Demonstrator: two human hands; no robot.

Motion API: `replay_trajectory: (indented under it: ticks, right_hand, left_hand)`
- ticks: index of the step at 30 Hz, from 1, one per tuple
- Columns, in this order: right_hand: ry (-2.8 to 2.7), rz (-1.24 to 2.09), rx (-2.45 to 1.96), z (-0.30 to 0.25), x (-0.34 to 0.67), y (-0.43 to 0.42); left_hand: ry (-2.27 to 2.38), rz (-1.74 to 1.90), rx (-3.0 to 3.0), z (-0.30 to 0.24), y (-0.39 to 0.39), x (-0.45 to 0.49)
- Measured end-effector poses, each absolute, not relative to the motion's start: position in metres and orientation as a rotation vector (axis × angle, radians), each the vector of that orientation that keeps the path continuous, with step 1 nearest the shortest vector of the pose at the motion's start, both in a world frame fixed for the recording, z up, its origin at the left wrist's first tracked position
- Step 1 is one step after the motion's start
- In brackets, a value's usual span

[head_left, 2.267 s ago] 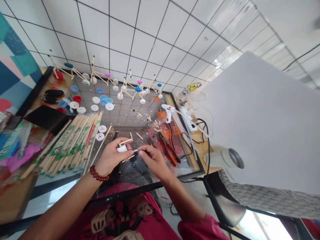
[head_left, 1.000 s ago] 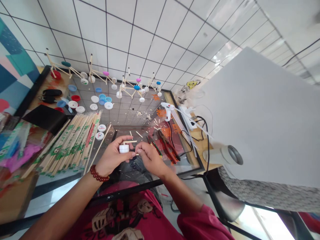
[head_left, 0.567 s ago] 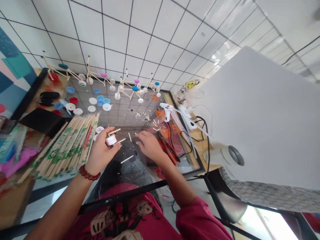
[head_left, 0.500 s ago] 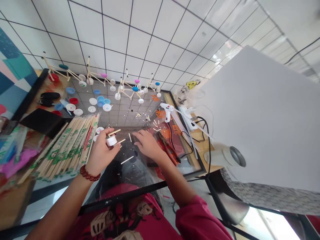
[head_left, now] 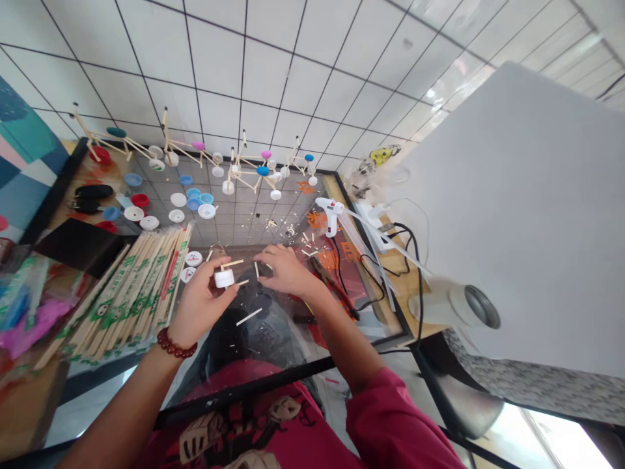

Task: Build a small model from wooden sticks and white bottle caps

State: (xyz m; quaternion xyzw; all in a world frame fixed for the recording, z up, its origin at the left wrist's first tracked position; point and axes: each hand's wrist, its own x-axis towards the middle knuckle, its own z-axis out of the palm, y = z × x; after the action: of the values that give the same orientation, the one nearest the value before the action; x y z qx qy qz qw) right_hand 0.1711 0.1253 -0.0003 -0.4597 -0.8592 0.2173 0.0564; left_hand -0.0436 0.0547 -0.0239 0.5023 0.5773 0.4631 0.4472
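A white bottle cap (head_left: 224,279) with short wooden sticks attached sits in the grip of my left hand (head_left: 200,296), thumb and fingers around it. Two of its sticks point right, toward my other hand. Just across from it, my right hand (head_left: 283,272) is low over the glass tabletop, thumb and forefinger apart. A short wooden stick (head_left: 256,269) is at the gap between those fingertips; whether they touch it is unclear. Another short stick (head_left: 249,317) lies on the glass nearer my body.
Wrapped chopsticks (head_left: 131,293) lie at left. Behind are loose bottle caps (head_left: 176,215) and several stick-and-cap figures (head_left: 262,170) along the wall. A white glue gun (head_left: 331,215), pliers (head_left: 336,286), cables and wood scraps are at right. A glass jar (head_left: 456,306) stands by the edge.
My right hand has moved left and its fingertips have come to the short stick. The left hand with the cap has shifted slightly right. The view has moved a little.
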Motion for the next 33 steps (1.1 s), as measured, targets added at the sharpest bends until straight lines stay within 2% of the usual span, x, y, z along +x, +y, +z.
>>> replay_trajectory:
  ticks: [6,12,20,27,33]
  right_hand:
    - [-2.126,0.930,-1.262,-0.009,0.181,0.100]
    - [-1.904,1.079,-1.144,-0.022,0.181,0.083]
    - [-2.345,0.610,-1.413,-0.019,0.180,0.091]
    - [-2.378,0.606,-1.424,-0.022,0.177,0.097]
    - [-2.365,0.637,-1.417,-0.025,0.177,0.097]
  left_hand:
    - [1.310,1.095,0.994,-0.022,0.055,-0.037]
    - [1.152,1.042,0.870,-0.016,0.053,-0.031]
    - [1.498,0.961,1.488,-0.035,0.060,-0.035]
    - [1.624,0.845,1.988,-0.035,0.066,-0.041]
    - [1.656,0.712,2.027,-0.038,0.066,-0.042]
